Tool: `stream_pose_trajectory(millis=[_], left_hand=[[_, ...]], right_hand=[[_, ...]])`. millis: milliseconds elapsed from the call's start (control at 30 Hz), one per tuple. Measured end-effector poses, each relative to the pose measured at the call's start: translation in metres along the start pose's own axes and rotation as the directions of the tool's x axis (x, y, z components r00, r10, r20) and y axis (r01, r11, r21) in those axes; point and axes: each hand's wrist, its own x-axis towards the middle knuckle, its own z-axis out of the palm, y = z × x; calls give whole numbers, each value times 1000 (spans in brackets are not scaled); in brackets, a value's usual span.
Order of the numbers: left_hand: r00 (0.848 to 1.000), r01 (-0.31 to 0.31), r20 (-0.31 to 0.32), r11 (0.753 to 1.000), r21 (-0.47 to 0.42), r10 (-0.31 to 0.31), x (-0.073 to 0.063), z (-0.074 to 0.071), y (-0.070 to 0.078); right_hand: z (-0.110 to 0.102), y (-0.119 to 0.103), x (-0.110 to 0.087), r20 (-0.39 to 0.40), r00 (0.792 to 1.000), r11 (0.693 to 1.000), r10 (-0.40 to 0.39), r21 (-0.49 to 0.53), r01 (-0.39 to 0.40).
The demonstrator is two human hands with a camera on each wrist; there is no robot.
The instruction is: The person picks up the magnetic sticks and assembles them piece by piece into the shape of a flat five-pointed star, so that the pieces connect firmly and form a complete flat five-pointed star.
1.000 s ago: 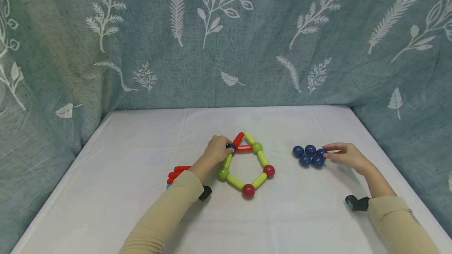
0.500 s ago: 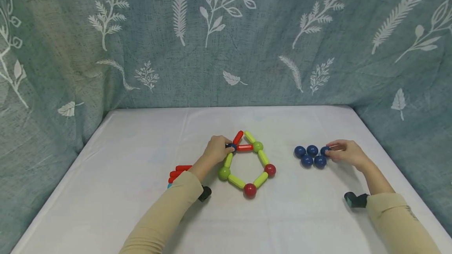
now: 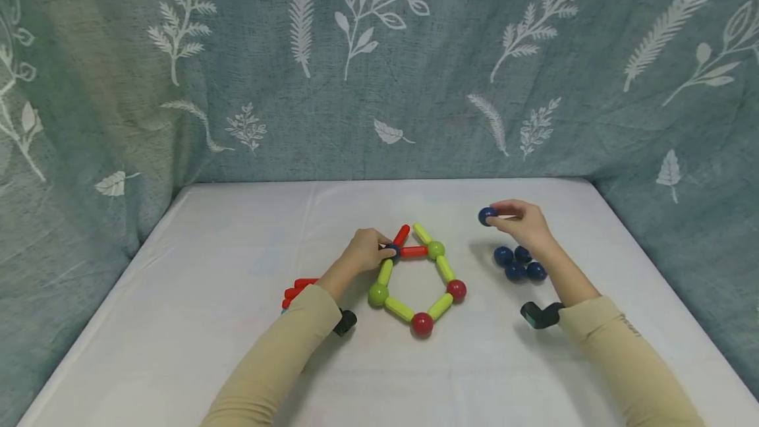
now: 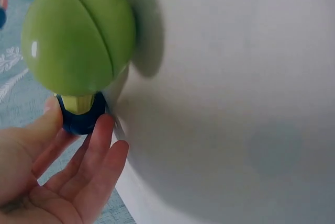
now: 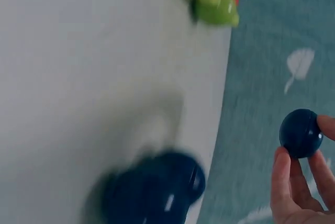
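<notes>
With thumb and fingertips my left hand (image 3: 363,250) pinches a dark blue ball (image 4: 82,122) at the upper left corner of a ring of balls and rods. The ring's green ball (image 4: 78,35) looms close in the left wrist view. My right hand (image 3: 524,224) holds another blue ball (image 3: 487,216) up over the table between thumb and fingers. From the ring's top, a red rod (image 3: 401,236) and a yellow-green rod (image 3: 422,234) slant up, their upper ends apart. A horizontal red rod (image 3: 414,252) joins the held corner to a second green ball (image 3: 435,250).
Several blue balls (image 3: 515,272) sit clustered under my right forearm. Red rods (image 3: 306,283) lie left, partly hidden by my left sleeve. Red balls (image 3: 421,325) form the ring's lower right corners. A patterned curtain (image 3: 379,84) hangs behind the white table (image 3: 237,229).
My right hand has lifted a blue ball from the cluster and carried it up and left towards the ring. My left hand stays on its corner ball; the ring has shifted slightly.
</notes>
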Motion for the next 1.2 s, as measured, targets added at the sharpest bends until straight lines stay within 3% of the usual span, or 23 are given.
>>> stream_pose_trajectory(millis=[200,400,567,700,933,1200], left_hand=[[1000,-9,3,999,-33,9,-4,-1,1],[1000,-2,22,998,-57,3,-5,1,-3],[1000,-9,12,999,-53,10,-4,2,-4],[1000,-14,-3,999,-48,14,-3,2,-3],[999,-27,-28,998,-55,26,-4,4,-3],[1000,13,-25,998,-60,-14,-5,3,-3]], right_hand=[[42,-18,23,95,993,997,-73,-24,76],[74,-28,45,167,983,993,-71,-85,86],[92,-41,61,210,967,971,-147,-157,181],[101,-47,69,260,953,957,-158,-198,213],[104,-47,73,357,929,945,-96,-262,199],[106,-49,72,382,920,943,-89,-265,201]])
